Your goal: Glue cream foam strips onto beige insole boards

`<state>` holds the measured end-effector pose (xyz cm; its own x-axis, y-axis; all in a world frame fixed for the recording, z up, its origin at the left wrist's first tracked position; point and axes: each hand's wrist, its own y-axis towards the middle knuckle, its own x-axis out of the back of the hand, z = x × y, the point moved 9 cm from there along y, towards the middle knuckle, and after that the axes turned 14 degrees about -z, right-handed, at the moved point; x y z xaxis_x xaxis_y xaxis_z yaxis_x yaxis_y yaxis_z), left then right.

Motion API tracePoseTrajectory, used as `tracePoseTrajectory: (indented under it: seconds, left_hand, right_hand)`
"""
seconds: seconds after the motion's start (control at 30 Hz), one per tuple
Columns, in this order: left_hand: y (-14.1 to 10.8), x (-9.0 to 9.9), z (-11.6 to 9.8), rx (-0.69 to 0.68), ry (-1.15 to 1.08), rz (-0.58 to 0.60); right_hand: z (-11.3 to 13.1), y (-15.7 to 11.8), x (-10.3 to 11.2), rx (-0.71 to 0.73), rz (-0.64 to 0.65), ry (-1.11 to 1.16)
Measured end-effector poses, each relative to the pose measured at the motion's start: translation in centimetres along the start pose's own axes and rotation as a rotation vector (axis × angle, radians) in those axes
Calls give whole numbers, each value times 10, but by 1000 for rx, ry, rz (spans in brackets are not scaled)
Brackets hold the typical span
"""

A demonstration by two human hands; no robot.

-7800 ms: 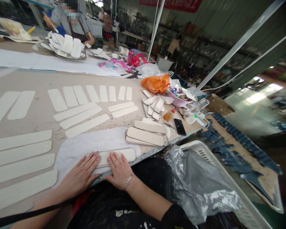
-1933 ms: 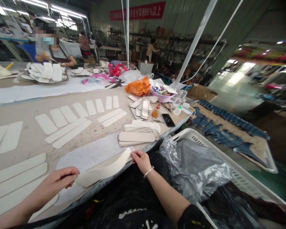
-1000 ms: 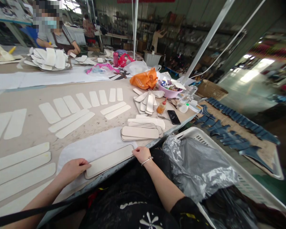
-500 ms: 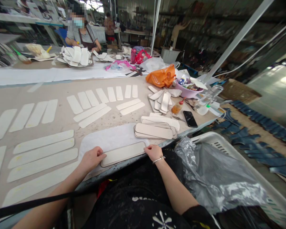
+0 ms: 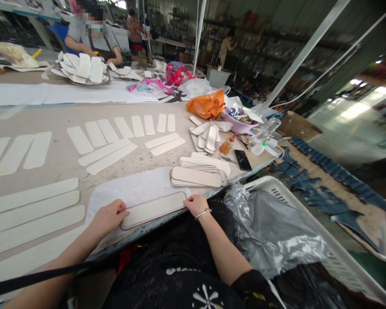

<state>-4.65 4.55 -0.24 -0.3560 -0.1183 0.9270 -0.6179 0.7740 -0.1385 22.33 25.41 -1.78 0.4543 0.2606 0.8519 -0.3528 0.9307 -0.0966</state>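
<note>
At lower centre, the left hand point(image 5: 108, 216) is touching a pale strip point(image 5: 154, 209), grip unclear, while the right hand point(image 5: 196, 205) is pinching its right end between the fingers. It is lying nearly aligned over another layer; a stack point(image 5: 196, 176) right of centre is seemingly lying finished, loose strips point(image 5: 35, 216) at left remaining.

The long off-white round-cornered strip point(image 5: 154, 210), bowed upward earlier, now lies flat. The left hand point(image 5: 111, 218) and right hand point(image 5: 197, 206), first spread flat, now touch its ends. The three slim cream mid-table strips point(image 5: 112, 159) are now two.
</note>
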Motion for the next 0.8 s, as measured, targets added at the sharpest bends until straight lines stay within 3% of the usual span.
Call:
tracePoseTrajectory:
  seconds: [0.17,0.27,0.37,0.5,0.6,0.8]
  left_hand:
    - [-6,6,5,14,-25,-97]
    - [-22,28,10,-2,0,-359]
    - [-49,36,0,-214,-11,-548]
    - [-79,11,-13,-483,-33,-510]
    - [-86,-3,-12,-532,-32,-499]
    - [-91,-6,-15,-660,8,-569]
  right_hand:
    - [1,0,0,4,10,0]
    - [2,-1,1,12,13,4]
    - [3,-2,1,17,15,3]
    - [5,-3,2,25,19,0]
    - [6,-3,2,36,17,-1]
    - [5,-2,1,50,17,4]
